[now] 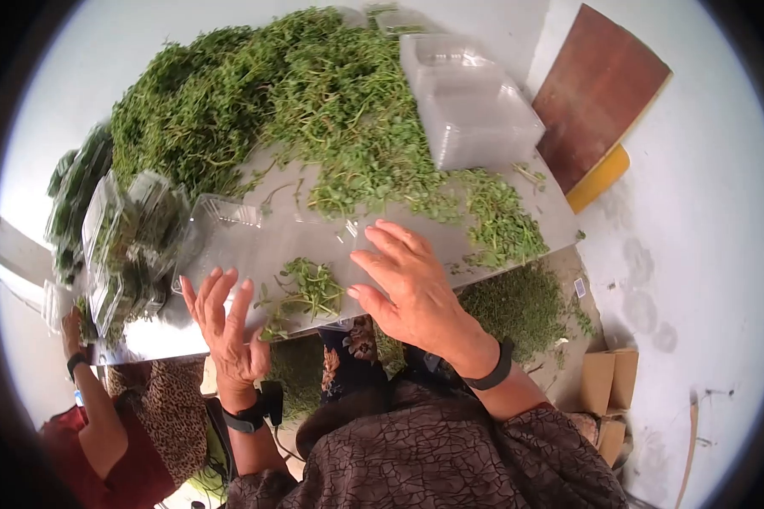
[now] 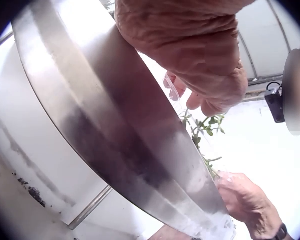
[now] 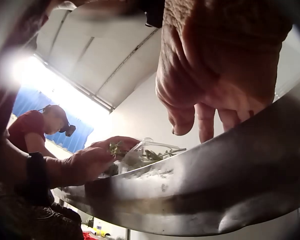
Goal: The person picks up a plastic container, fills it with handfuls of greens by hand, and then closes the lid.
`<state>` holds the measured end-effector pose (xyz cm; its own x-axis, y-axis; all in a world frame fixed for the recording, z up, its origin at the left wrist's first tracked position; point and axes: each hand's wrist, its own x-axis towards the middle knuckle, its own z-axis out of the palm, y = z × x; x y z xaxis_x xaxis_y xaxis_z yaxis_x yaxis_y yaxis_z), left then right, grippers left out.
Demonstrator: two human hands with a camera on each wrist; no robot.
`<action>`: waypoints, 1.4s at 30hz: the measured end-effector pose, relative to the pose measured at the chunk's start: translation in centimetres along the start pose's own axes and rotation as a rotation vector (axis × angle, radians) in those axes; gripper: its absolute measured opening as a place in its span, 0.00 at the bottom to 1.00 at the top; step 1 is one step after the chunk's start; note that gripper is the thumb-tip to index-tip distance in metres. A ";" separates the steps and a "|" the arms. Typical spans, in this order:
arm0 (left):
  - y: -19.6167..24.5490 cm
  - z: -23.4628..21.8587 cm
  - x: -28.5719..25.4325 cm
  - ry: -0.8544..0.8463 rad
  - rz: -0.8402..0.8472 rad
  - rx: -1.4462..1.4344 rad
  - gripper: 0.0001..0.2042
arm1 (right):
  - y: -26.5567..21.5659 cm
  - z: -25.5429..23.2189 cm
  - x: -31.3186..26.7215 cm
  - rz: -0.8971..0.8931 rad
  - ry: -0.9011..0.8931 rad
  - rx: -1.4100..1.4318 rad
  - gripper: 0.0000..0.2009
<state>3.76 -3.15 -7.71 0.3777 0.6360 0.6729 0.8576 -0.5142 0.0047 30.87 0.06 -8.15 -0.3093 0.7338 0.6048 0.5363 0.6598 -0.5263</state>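
Observation:
My left hand [image 1: 233, 339] is over the near edge of the metal table [image 1: 560, 212], fingers spread and loosely bent, close to a clear plastic box [image 1: 221, 246]. My right hand [image 1: 420, 293] hovers over the table further right, its fingers apart and lightly bent, with nothing between them. Between the two hands lies a small bunch of leafy green sprigs [image 1: 312, 288]. Seen from below in the right wrist view, the right hand [image 3: 215, 80] hangs above the table's rim, while sprigs and clear plastic show beside the left hand [image 3: 90, 162].
A big heap of greens [image 1: 255, 93] covers the table's far side. Nested clear boxes [image 1: 475, 110] stand at back right, filled boxes [image 1: 115, 220] at left. Another person's arm [image 1: 102, 424] reaches in at lower left. A brown board [image 1: 598, 76] leans against the wall.

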 end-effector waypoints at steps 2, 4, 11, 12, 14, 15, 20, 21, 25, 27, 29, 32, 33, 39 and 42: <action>0.6 0.1 0.7 -0.015 -0.006 0.007 0.24 | 0.4 0.6 -0.2 -0.008 0.013 -0.031 0.19; 1.5 -0.5 2.1 -0.139 0.063 0.058 0.19 | 0.5 0.8 -0.3 -0.022 0.022 -0.058 0.19; 2.1 0.2 4.8 -0.211 -0.023 -0.050 0.08 | 0.5 0.7 0.2 -0.003 0.022 0.009 0.20; 2.2 0.5 5.0 -0.213 -0.020 -0.047 0.08 | 0.5 0.7 0.3 -0.006 0.019 0.020 0.20; 2.7 1.3 5.6 -0.095 -0.219 0.005 0.07 | 0.6 0.7 0.5 -0.006 0.006 0.018 0.20; 3.0 1.7 6.0 -0.099 -0.339 0.062 0.09 | 0.6 0.7 0.5 -0.005 -0.013 0.014 0.19; 4.4 1.4 8.8 -0.250 -0.503 0.206 0.14 | 0.9 0.5 0.5 -0.016 -0.025 0.016 0.18; 4.8 1.2 9.3 -0.355 -0.681 0.152 0.16 | 0.9 0.4 0.5 -0.020 -0.024 0.020 0.18; 3.4 0.9 9.0 -0.413 -0.675 -0.065 0.17 | 1.0 0.3 0.4 -0.019 -0.017 0.043 0.18; 2.4 0.8 8.6 -0.376 -0.708 -0.382 0.20 | 1.0 0.4 0.4 -0.018 -0.007 0.055 0.18; 2.1 0.4 8.5 -0.367 -0.657 -0.331 0.22 | 1.1 0.4 0.3 -0.017 -0.019 0.049 0.18; 1.5 0.2 8.2 -0.359 -0.541 -0.251 0.24 | 1.2 0.5 0.3 -0.021 -0.020 0.045 0.17; 1.2 0.3 8.0 -0.361 -0.474 -0.223 0.24 | 1.2 0.6 0.3 -0.024 -0.009 0.045 0.17; 1.3 0.2 8.0 -0.240 -0.265 -0.119 0.22 | 1.4 0.7 0.3 -0.041 0.006 0.062 0.18; 3.8 -0.1 10.3 -0.157 -0.263 -0.183 0.19 | 1.1 0.3 0.5 -0.039 -0.002 0.017 0.19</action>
<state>10.85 1.35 -0.67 0.2134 0.8338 0.5091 0.8615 -0.4063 0.3044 31.09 1.23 -8.64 -0.3311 0.7078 0.6240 0.5100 0.6906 -0.5128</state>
